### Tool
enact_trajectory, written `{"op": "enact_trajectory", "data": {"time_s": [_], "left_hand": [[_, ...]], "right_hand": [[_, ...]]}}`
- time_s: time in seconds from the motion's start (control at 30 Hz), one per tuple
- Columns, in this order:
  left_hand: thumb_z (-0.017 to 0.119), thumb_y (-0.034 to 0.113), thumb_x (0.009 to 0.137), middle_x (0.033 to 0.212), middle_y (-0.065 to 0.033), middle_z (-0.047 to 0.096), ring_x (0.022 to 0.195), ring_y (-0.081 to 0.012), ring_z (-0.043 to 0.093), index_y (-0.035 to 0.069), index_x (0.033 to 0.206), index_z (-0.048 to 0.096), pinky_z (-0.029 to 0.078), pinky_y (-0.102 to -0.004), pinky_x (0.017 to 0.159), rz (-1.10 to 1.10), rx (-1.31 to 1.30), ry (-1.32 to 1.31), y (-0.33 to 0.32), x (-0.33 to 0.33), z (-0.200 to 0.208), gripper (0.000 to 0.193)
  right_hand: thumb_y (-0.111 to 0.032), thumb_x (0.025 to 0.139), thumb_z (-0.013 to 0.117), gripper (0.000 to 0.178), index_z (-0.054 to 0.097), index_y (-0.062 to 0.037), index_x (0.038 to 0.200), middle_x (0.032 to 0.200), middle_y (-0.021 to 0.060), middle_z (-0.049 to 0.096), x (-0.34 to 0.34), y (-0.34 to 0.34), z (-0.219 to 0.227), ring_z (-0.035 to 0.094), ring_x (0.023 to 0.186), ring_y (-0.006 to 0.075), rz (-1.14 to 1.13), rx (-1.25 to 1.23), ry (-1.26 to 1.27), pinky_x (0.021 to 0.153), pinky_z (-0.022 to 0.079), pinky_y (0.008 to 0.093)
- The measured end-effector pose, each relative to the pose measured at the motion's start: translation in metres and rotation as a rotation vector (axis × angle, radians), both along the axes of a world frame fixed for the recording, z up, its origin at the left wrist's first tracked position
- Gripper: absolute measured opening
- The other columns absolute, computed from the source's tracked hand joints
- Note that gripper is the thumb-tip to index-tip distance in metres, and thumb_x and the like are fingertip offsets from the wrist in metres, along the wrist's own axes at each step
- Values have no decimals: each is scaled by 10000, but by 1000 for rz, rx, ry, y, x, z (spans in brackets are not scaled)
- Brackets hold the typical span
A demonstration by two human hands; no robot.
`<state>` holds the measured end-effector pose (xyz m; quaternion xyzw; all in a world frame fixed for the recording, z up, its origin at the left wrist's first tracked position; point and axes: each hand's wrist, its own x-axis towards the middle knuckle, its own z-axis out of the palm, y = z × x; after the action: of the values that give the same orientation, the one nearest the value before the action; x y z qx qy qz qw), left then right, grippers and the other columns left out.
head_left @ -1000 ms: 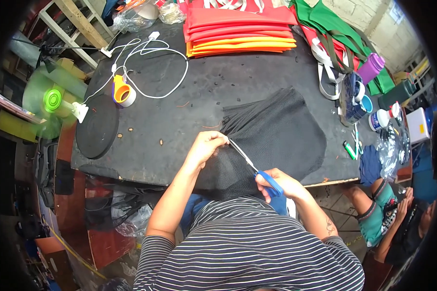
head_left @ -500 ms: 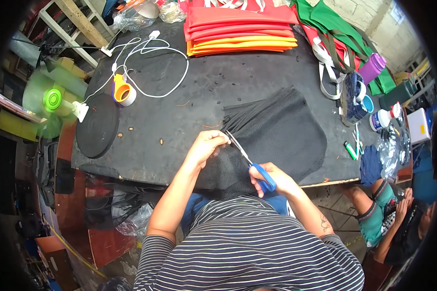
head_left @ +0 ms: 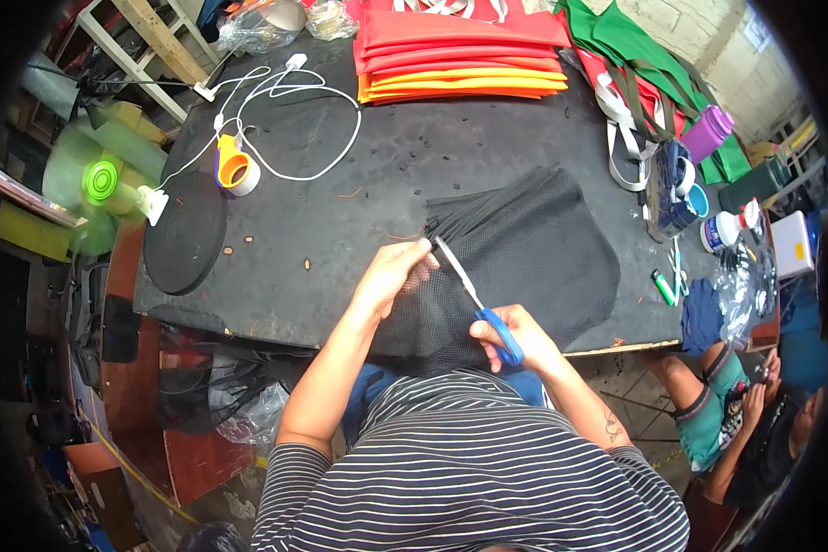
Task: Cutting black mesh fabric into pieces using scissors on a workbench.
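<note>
Black mesh fabric [head_left: 543,248] lies in a layered, gathered pile at the near middle of the table, part of it hanging toward my lap. My left hand [head_left: 394,276] is closed at the fabric's left edge, thumb and fingertips pinched together; the lower fingers are slightly blurred. My right hand [head_left: 523,337] grips the blue handles of a pair of scissors [head_left: 493,327]. Their blades point away from me and to the left, looking nearly closed, with the tips just right of my left fingertips. A small dark scrap [head_left: 432,224] shows just beyond those fingertips.
Red and orange folded fabric [head_left: 460,60] is stacked at the back, green bags [head_left: 630,51] at back right. A white cable [head_left: 290,175], tape roll [head_left: 240,175] and black coil [head_left: 186,235] sit left, beside a spinning fan [head_left: 101,182]. Another person [head_left: 754,414] sits at right.
The scissor blades have moved slightly right, away from my left fingertips, and closed up. My left fingers have shifted a little, and a dark scrap now shows beyond them.
</note>
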<state>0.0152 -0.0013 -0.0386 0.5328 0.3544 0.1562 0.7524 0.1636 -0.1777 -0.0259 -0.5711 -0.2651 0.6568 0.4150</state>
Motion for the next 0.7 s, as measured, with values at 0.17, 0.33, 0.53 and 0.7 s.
{"op": "enact_trajectory", "data": {"time_s": [0.17, 0.33, 0.53, 0.7], "left_hand": [[453, 138, 870, 691, -9, 541, 643, -75, 488, 11, 800, 606, 395, -209, 575, 107, -35, -127, 6, -6, -16, 211], [512, 56, 846, 709, 5, 541, 658, -61, 478, 7, 835, 598, 395, -198, 602, 120, 37, -103, -5, -6, 8, 99], [586, 22, 815, 735, 7, 557, 680, -60, 493, -11, 867, 598, 417, -205, 654, 126, 285, -15, -6, -12, 8, 63], [602, 43, 813, 735, 16, 558, 675, -58, 490, -7, 872, 607, 414, -201, 644, 132, 324, -45, -10, -13, 14, 77]], "right_hand": [[-336, 810, 644, 344, 550, -15, 731, 557, 17, 512, 8, -1, 4, 496, 447, 87, 25, 24, -104, 431, 420, 223], [-424, 718, 693, 473, 499, 6, 739, 567, 36, 465, 3, -1, 36, 433, 563, 103, 113, 32, -617, 523, 375, 290], [-431, 712, 699, 488, 489, 10, 720, 573, 90, 476, -3, -5, 37, 453, 550, 136, 125, 53, -733, 535, 395, 322], [-414, 709, 708, 484, 490, 19, 712, 587, 109, 507, -9, -2, 41, 486, 547, 156, 146, 60, -780, 533, 398, 331]]}}
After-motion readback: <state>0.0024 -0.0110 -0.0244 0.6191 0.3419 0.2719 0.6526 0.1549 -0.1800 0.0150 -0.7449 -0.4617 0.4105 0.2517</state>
